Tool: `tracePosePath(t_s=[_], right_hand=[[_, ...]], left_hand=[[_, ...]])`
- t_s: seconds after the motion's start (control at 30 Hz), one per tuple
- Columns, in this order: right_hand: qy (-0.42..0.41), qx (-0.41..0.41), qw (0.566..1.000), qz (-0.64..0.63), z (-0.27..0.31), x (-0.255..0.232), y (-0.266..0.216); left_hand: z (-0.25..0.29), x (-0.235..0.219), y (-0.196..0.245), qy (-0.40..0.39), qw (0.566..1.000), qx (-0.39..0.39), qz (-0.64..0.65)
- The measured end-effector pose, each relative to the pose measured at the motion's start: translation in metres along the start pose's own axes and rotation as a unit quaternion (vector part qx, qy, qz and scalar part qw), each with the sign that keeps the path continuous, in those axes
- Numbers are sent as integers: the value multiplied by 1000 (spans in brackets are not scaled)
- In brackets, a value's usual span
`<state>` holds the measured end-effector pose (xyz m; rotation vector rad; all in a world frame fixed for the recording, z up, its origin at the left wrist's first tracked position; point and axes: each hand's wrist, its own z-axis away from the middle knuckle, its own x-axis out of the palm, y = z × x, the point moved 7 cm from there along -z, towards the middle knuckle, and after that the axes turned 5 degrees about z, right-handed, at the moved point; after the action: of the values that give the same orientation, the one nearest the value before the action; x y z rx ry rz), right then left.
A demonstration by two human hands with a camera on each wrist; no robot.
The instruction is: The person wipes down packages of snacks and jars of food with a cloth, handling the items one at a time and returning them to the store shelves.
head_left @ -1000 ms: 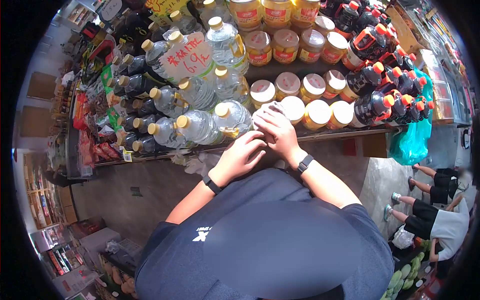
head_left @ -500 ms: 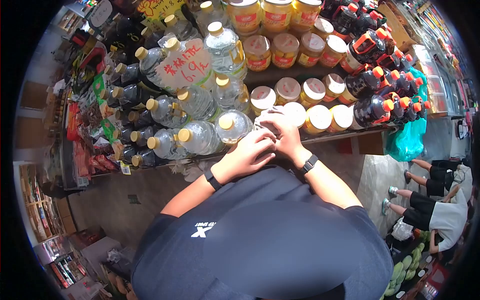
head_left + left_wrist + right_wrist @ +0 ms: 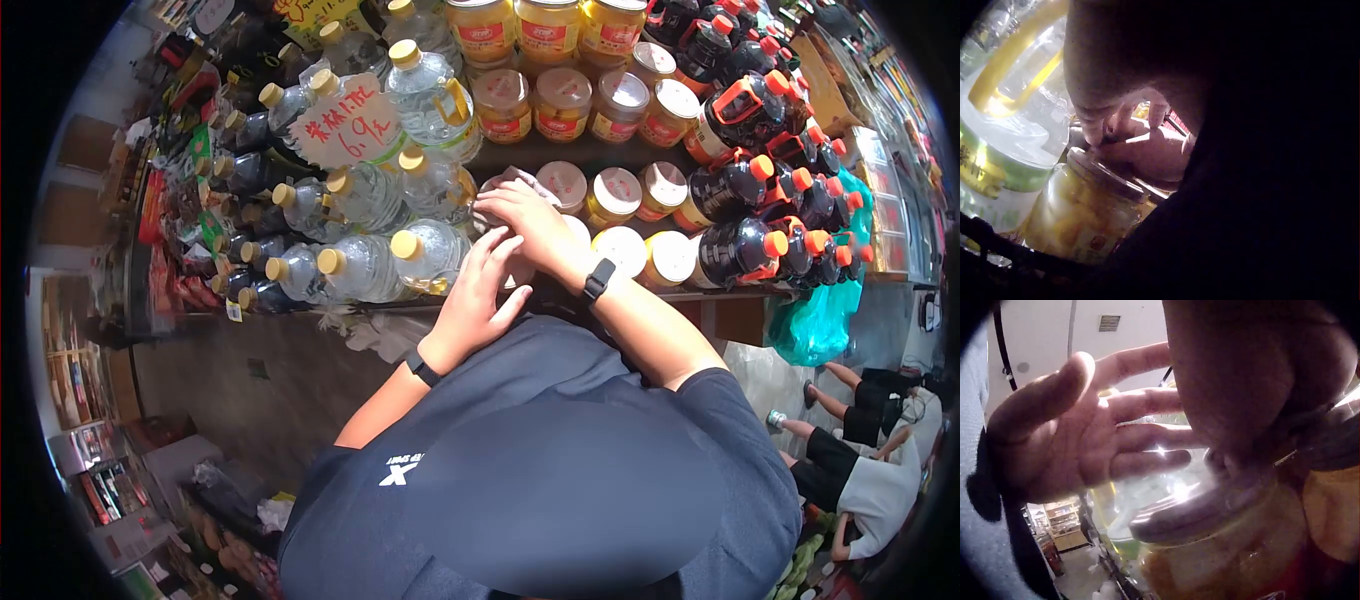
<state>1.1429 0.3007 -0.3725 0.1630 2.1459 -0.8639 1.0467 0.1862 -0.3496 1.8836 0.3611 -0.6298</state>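
My right hand (image 3: 530, 220) holds a bunched grey cloth (image 3: 508, 180) over the left end of the jar rows, covering a jar there. Just in front of it, my left hand (image 3: 478, 298) has its fingers extended and thumb spread, fingertips close by the right hand. The right wrist view shows this left hand (image 3: 1091, 431) with nothing in it, beside a lidded jar (image 3: 1222, 550) under the right hand (image 3: 1241, 375). In the left wrist view, a jar of yellow fruit (image 3: 1079, 215) stands below the left hand (image 3: 1129, 56), next to a clear bottle with a yellow handle (image 3: 997, 94).
Clear yellow-capped bottles (image 3: 430, 255) crowd the left, under a handwritten price sign (image 3: 350, 125). More fruit jars (image 3: 670, 258) stand right and behind, then dark bottles with orange caps (image 3: 735, 250). A green bag (image 3: 815, 325) hangs at the right end; people (image 3: 880, 470) are beyond.
My right hand has moved the cloth back and left from the front row over a jar behind. My left hand's fingers have straightened and its thumb has spread. The head view has shifted.
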Motion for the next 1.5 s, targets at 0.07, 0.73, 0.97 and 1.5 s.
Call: tracePosePath(t_s=[0.07,0.73,0.97,1.5], right_hand=[[2,3,1000,-19,3,-2,2],[41,117,992,23,30,-45,75],[72,131,989,2,40,-91,59],[160,261,937,167,115,-154,120]], left_hand=[[0,9,-4,3,1000,-9,-29],[-53,71,-28,-102,960,37,-258],[-57,77,-24,-136,949,43,-281],[-59,87,-20,-117,944,34,-307]])
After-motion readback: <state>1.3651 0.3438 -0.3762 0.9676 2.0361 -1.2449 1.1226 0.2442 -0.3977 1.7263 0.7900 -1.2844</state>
